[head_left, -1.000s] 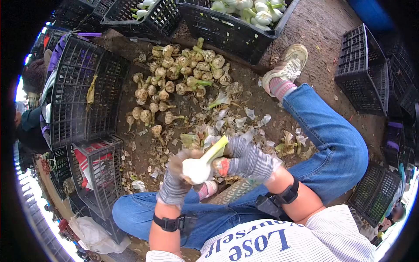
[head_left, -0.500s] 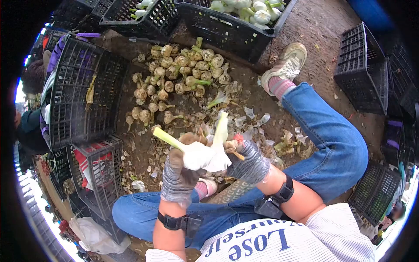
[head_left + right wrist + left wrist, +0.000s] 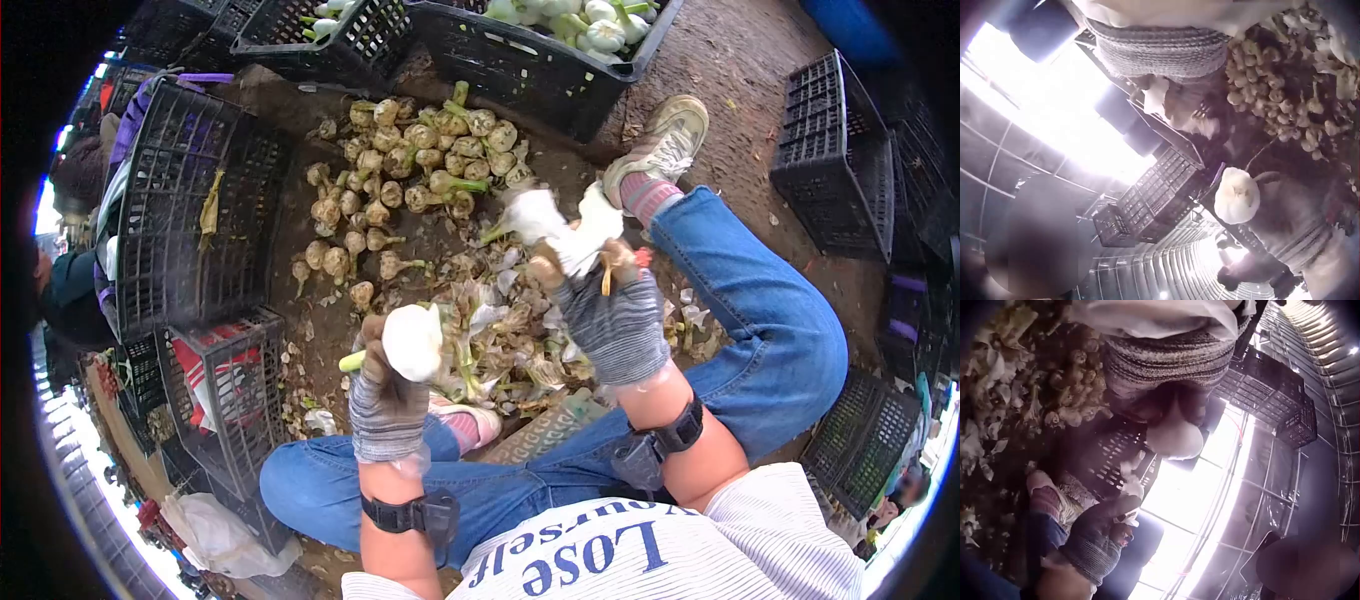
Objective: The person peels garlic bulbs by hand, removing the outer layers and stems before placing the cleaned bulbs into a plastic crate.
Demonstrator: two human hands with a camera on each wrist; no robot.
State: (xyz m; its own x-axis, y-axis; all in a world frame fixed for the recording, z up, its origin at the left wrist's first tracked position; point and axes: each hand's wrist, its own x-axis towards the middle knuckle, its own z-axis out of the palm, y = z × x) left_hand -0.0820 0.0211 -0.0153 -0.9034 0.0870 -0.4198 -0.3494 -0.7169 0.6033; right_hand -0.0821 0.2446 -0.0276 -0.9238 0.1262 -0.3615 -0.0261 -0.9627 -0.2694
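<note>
My left hand (image 3: 388,410), in a grey striped knit glove, grips a smooth white garlic bulb (image 3: 412,343). Its green stem (image 3: 351,361) pokes out on the far left side of the fingers. In the right wrist view the root end of the same bulb (image 3: 1237,195) faces the camera. My gloved right hand (image 3: 615,325) is raised ahead and to the right, pinching white garlic skin (image 3: 592,238), blurred in the head view. Beyond both hands, a pile of dirt-covered garlic bulbs (image 3: 400,185) lies on the ground.
Peeled skins (image 3: 510,345) litter the ground between my legs. A black crate (image 3: 520,75) of white garlic stands at the back, with another crate (image 3: 325,45) beside it. More black crates (image 3: 195,210) flank the left, and others (image 3: 830,160) the right.
Both hands were together at the bulb; the skin has come away from it. My right hand has moved forward and right with the skin, while my left keeps the bulb.
</note>
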